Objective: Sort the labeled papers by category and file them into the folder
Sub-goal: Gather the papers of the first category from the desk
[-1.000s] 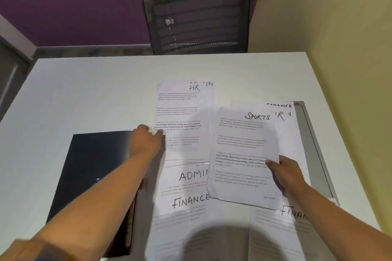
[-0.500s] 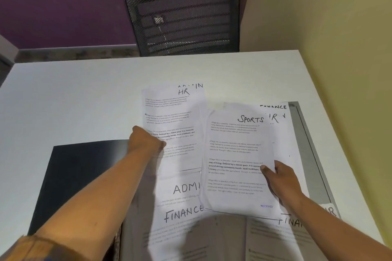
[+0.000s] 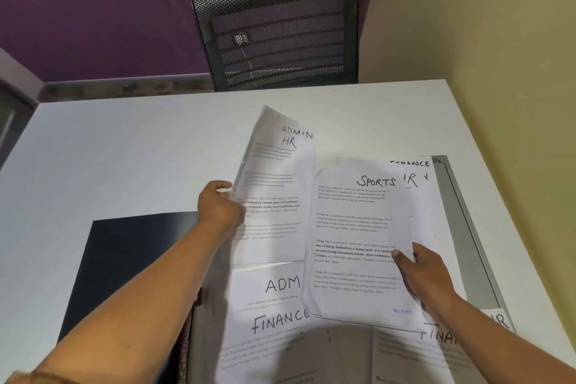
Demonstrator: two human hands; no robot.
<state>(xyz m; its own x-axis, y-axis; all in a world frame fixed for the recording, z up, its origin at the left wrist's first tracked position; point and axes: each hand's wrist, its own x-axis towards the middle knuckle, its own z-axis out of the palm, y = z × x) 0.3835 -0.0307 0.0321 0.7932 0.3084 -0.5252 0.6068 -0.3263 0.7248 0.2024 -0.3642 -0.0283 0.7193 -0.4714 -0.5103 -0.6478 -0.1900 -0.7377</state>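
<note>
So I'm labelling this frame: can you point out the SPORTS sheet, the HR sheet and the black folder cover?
SPORTS sheet [image 3: 355,227]: head view, blank gap between its text paragraphs.
HR sheet [image 3: 274,184]: head view, upper half of the lifted page.
black folder cover [image 3: 131,259]: head view, middle of its dark surface.

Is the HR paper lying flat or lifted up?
Lifted. The left hand curls the HR paper's left edge off the table.

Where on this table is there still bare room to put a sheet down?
The table is bare left of the HR sheet and beyond the black folder, toward the chair. The near right side is crowded with overlapping papers.
</note>
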